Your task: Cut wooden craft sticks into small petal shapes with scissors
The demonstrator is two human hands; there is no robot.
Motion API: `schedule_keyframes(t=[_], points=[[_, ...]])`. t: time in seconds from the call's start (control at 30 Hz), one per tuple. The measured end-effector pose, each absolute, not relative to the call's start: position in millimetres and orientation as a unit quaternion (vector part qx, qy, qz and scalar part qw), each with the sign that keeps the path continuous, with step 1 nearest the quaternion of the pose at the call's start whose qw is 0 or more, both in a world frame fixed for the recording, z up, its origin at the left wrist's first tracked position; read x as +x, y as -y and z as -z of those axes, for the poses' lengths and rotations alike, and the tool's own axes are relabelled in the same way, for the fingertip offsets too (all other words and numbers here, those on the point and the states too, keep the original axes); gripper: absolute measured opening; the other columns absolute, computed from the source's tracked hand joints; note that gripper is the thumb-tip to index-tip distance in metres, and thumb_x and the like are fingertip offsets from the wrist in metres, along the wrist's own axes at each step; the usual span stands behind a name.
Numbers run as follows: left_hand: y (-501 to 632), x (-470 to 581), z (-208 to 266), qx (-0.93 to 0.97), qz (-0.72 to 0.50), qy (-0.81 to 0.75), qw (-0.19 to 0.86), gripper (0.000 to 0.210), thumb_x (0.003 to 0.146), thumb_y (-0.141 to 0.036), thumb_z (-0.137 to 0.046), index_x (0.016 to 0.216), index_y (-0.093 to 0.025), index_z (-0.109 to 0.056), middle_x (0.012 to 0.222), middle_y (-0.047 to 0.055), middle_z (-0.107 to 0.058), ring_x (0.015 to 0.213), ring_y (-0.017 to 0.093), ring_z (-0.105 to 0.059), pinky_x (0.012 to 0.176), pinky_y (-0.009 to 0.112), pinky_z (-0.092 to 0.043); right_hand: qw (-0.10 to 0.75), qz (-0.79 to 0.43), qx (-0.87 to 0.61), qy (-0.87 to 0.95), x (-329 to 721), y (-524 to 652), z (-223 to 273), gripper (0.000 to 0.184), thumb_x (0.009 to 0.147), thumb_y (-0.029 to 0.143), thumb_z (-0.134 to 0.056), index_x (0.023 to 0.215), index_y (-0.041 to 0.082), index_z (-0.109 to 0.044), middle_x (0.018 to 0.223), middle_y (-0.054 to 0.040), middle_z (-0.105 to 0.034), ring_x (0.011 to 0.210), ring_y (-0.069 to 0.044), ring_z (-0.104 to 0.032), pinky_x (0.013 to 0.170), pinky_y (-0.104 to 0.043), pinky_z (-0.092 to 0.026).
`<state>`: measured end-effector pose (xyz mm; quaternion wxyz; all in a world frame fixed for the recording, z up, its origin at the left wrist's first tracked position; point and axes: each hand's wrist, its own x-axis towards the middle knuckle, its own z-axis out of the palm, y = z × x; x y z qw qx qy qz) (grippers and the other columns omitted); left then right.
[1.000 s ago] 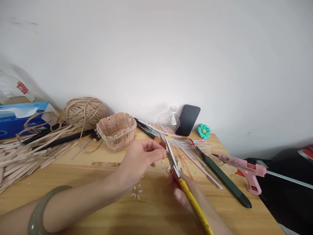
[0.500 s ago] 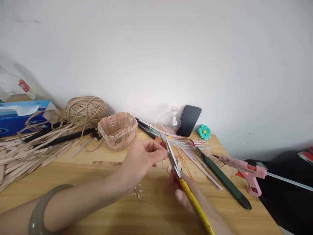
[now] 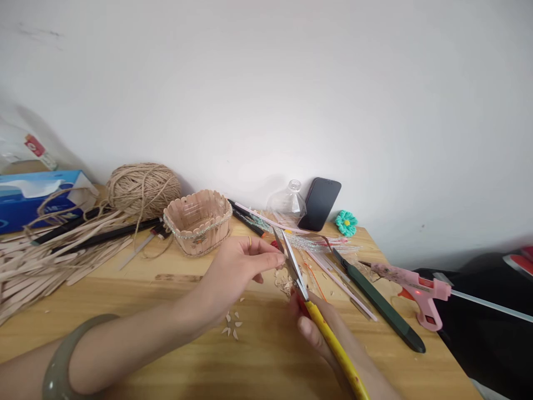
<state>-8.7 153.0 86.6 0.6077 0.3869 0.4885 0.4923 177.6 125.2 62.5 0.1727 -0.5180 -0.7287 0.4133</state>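
My right hand (image 3: pixel 314 328) grips a pair of scissors (image 3: pixel 327 328) with yellow handles, blades pointing away from me and slightly parted. Close to the blades, my left hand (image 3: pixel 245 264) is closed in a pinch of thumb and fingertips; whatever it holds is too small to make out. Small pale wood chips (image 3: pixel 232 325) lie on the table below my left hand, several of them pointed and spread in a loose ring. More wood shavings (image 3: pixel 283 282) are heaped beneath the scissor blades.
Behind my left hand stands a basket of wooden sticks (image 3: pixel 200 222), beside a twine ball (image 3: pixel 144 189). Loose sticks (image 3: pixel 25 272) and a tissue box (image 3: pixel 41 200) are at left. A phone (image 3: pixel 320 204), green knife (image 3: pixel 383 305) and pink glue gun (image 3: pixel 420 291) are to the right.
The hands and scissors keep nearly the same pose, with the left hand still pinched by the blades. The whole view has shifted slightly.
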Motion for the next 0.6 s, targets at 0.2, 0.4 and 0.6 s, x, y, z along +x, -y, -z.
schedule_keyframes(t=[0.2,0.4,0.6], points=[[-154.7,-8.0,-85.6,0.387,-0.483,-0.508,0.599,0.009,0.061,-0.025,-0.069,0.061,-0.016,-0.066,0.063,0.000,-0.064,0.062,0.012,-0.052,0.052,0.021,-0.039,0.169,-0.411,-0.519,0.731,174.5,-126.7,-63.9,0.057,0.077,0.075,-0.035,0.082,0.020,-0.050,0.082,-0.0069,-0.052,0.080,-0.026,-0.047,0.069,-0.035,-0.039],[-155.2,-8.0,-85.3,0.397,-0.480,-0.506,0.596,0.009,0.063,-0.024,-0.068,0.062,-0.016,-0.066,0.062,-0.001,-0.064,0.060,0.011,-0.052,0.051,0.020,-0.039,0.171,-0.438,-0.507,0.722,169.6,-128.8,-66.3,0.056,0.076,0.076,-0.035,0.077,0.021,-0.045,0.072,-0.0008,-0.039,0.071,-0.020,-0.039,0.063,-0.030,-0.033],[-153.6,-9.4,-84.5,0.395,-0.485,-0.501,0.598,0.011,0.066,-0.027,-0.068,0.066,-0.016,-0.068,0.068,0.000,-0.065,0.064,0.011,-0.053,0.051,0.019,-0.040,0.186,-0.454,-0.481,0.726,170.0,-131.5,-63.5,0.054,0.077,0.074,-0.036,0.073,0.021,-0.040,0.069,0.0017,-0.035,0.065,-0.017,-0.034,0.058,-0.027,-0.028]])
